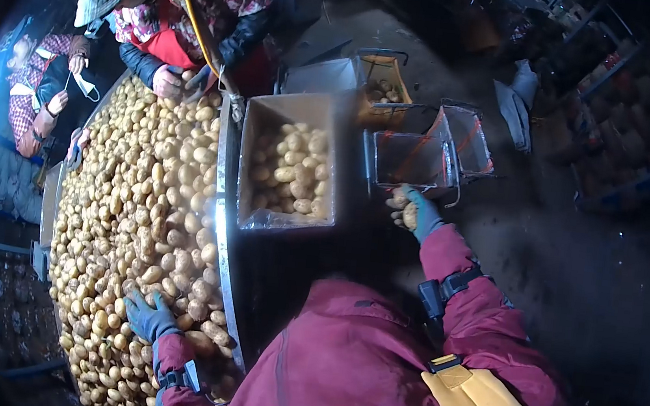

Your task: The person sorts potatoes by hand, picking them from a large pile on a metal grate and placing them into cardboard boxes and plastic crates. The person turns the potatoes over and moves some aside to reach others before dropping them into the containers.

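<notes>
Several potatoes (401,210) are in my right hand (423,215), gloved in blue-green, its fingers curled round them. That hand is out to the right, just in front of a lined basket (412,161). My left hand (151,316), in a matching glove, lies with fingers spread on the potato heap (129,222) that covers the sorting table. A lined cardboard box (282,218) partly filled with potatoes stands between the table and the basket.
A metal edge (224,232) borders the table. Across it, a co-worker's gloved hands (170,81) handle potatoes; another person (40,86) stands at far left. Behind the box are a grey container (322,77) and a yellow basket (383,114) with potatoes. A pole rises by the table corner.
</notes>
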Tool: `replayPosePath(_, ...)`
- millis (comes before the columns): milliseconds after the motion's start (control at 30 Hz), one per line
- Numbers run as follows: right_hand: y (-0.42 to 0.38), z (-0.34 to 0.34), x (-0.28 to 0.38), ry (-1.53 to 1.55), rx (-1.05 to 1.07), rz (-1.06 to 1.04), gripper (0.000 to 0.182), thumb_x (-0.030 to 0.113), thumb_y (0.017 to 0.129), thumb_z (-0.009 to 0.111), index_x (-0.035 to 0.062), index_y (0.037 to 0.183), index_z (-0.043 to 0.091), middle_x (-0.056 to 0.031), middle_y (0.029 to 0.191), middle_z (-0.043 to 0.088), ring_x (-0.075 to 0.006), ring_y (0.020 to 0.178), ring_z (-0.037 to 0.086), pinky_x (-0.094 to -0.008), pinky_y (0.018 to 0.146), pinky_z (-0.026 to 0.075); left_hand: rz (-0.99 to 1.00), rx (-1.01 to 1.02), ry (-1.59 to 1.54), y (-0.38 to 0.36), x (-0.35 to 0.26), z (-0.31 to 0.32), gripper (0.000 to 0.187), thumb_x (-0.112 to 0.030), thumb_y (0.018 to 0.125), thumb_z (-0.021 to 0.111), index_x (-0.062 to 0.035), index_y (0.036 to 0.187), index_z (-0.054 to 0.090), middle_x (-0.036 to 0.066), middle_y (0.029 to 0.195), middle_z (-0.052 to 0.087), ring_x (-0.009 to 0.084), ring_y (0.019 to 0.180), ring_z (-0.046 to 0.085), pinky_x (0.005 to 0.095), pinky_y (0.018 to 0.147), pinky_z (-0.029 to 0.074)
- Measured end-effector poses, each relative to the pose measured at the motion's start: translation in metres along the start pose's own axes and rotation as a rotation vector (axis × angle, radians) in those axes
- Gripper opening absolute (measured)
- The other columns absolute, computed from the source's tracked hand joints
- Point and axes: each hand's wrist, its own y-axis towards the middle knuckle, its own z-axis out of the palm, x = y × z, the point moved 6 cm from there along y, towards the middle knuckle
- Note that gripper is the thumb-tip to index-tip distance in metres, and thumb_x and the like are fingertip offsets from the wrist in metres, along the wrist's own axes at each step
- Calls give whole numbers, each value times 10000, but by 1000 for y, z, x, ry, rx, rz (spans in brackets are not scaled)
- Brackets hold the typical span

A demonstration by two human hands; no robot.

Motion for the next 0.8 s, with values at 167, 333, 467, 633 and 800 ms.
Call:
replayPosePath(167,-14,-100,74,-123,-301,-104,288,520,971,615,232,958,618,50,815,663,-151,605,651,-298,519,537,-20,28,43,3,3,4,690,-545,952,611,-217,1539,457,174,1584,418,342,1417,435,503,1161,336)
replayPosePath(333,-3,-211,119,-210,-545,-82,375,636,861,665,266,921,646,43,898,685,-192,696,647,-383,657,510,-41,49,96,3,0,3,679,-564,965,586,-201,1528,474,178,1591,410,337,1422,435,497,1159,335)
replayPosePath(467,2,-243,157,-201,-612,-92,344,603,878,679,263,913,647,30,899,697,-195,701,656,-408,675,505,-36,116,73,13,6,11,674,-545,973,593,-159,1515,485,215,1586,401,374,1416,440,472,1151,369)
replayPosePath(633,25,-284,204,-204,-666,-86,293,539,897,697,251,919,650,4,922,719,-206,702,652,-440,682,494,-111,198,22,43,3,8,657,-415,934,687,-101,1485,517,240,1560,428,404,1412,438,461,1170,360)
replayPosePath(800,60,-333,238,-287,-598,-64,323,597,909,623,285,990,624,39,966,681,-160,751,611,-351,680,503,83,-97,-149,55,-54,-5,656,-321,911,723,-70,1481,517,252,1533,457,407,1410,439,485,1177,349)
